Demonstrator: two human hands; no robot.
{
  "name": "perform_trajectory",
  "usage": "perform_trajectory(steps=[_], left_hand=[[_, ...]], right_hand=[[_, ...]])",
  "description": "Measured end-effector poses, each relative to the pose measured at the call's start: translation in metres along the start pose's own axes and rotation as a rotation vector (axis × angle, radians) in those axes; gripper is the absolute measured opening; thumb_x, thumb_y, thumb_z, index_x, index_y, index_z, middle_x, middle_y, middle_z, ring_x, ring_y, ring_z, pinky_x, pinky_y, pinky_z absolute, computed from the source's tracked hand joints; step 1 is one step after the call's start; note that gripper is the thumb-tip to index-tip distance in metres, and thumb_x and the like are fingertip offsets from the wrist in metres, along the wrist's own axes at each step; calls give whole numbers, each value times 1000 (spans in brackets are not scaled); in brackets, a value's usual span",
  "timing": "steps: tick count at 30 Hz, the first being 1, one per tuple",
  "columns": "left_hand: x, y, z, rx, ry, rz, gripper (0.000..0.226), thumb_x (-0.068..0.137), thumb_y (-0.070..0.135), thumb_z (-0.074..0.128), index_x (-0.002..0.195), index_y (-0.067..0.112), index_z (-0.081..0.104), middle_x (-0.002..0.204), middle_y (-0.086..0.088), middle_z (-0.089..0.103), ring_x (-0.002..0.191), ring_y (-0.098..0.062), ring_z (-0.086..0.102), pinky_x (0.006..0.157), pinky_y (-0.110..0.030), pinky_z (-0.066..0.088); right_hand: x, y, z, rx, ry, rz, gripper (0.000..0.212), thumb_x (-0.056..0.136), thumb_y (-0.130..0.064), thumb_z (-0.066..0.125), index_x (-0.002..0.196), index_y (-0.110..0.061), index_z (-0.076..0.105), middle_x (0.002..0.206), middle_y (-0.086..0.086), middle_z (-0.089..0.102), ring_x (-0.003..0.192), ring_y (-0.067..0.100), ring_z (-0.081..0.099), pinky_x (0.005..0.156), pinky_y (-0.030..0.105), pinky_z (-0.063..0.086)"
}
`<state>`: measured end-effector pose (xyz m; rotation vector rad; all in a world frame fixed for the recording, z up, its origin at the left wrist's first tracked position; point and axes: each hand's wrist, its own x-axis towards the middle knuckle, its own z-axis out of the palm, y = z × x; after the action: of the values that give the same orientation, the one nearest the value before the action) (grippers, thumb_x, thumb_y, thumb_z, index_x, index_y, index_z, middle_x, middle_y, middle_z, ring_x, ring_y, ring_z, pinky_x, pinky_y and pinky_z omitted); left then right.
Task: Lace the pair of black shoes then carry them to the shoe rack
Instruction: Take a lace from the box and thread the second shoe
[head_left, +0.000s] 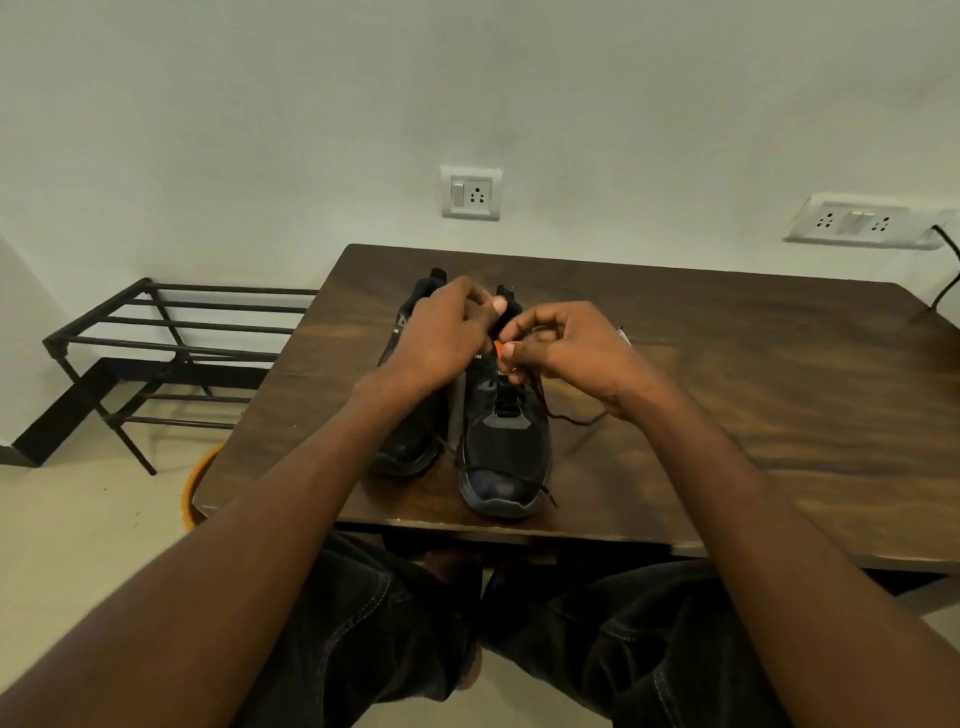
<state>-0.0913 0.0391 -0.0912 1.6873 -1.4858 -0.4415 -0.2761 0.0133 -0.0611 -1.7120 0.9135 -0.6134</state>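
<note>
On the table (727, 364), the left hand (441, 338) steadies the right shoe (504, 447); the right hand (566, 348) apparently pinches the lace (571, 417), which may slip and unthread.

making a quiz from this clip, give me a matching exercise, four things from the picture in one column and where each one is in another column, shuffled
Things:
1. shoe rack
2. shoe being laced
3. single wall socket
4. loose lace end

Places:
A. on the wall above the table's far edge
B. on the floor left of the wooden table
C. trailing on the tabletop under the right hand
D. right one of the pair, toe at the table's near edge, with the left hand at its tongue

Pairs: 1-B, 2-D, 3-A, 4-C
</note>
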Motion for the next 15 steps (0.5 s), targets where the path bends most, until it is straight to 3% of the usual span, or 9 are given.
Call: perform_trajectory(steps=[2, 5, 8, 11, 13, 15], left_hand=[[-3, 7, 1, -327, -54, -70, 54, 106, 59, 40, 113, 13, 67, 94, -14, 73, 90, -22, 74, 81, -38, 61], [-14, 18, 4, -729, -213, -159, 76, 100, 72, 24, 130, 16, 66, 103, -17, 77, 98, -28, 76, 81, -38, 61], [-14, 22, 3, -812, -360, -211, 79, 100, 72, 21, 137, 12, 56, 108, -21, 76, 91, -35, 75, 70, -33, 57], [-13, 21, -4, -727, -439, -173, 64, 105, 60, 42, 139, 6, 52, 97, -17, 73, 68, -23, 62, 59, -27, 46], [-11, 17, -10, -689, -369, -184, 39, 107, 36, 55, 133, 7, 57, 82, -9, 67, 61, -16, 53, 56, -24, 44], [-8, 13, -17, -667, -268, -203, 25, 106, 19, 55, 130, 11, 60, 72, -1, 63, 58, -12, 51, 55, -22, 45]], right_hand=[[-4, -11, 7, 148, 22, -73, 20, 94, -1, 73, 113, 5, 71, 97, 20, 78, 87, 32, 76, 82, 37, 65], [-3, -18, 11, 327, 168, -103, 23, 90, -3, 77, 113, 1, 72, 100, 16, 79, 89, 30, 76, 75, 38, 64], [1, -15, 4, 482, 257, -20, 24, 89, -7, 78, 113, -6, 74, 99, 12, 80, 84, 22, 76, 70, 35, 57], [4, -8, -9, 624, 344, 56, 17, 93, -7, 73, 109, -11, 73, 94, 8, 79, 80, 20, 75, 67, 30, 54], [7, 0, -22, 467, 512, 132, 10, 96, -9, 66, 103, -12, 72, 84, 4, 76, 68, 17, 71, 59, 27, 53], [11, 16, -39, -156, 637, 226, 11, 95, -15, 62, 91, -16, 72, 86, 2, 75, 73, 18, 72, 71, 34, 62]])
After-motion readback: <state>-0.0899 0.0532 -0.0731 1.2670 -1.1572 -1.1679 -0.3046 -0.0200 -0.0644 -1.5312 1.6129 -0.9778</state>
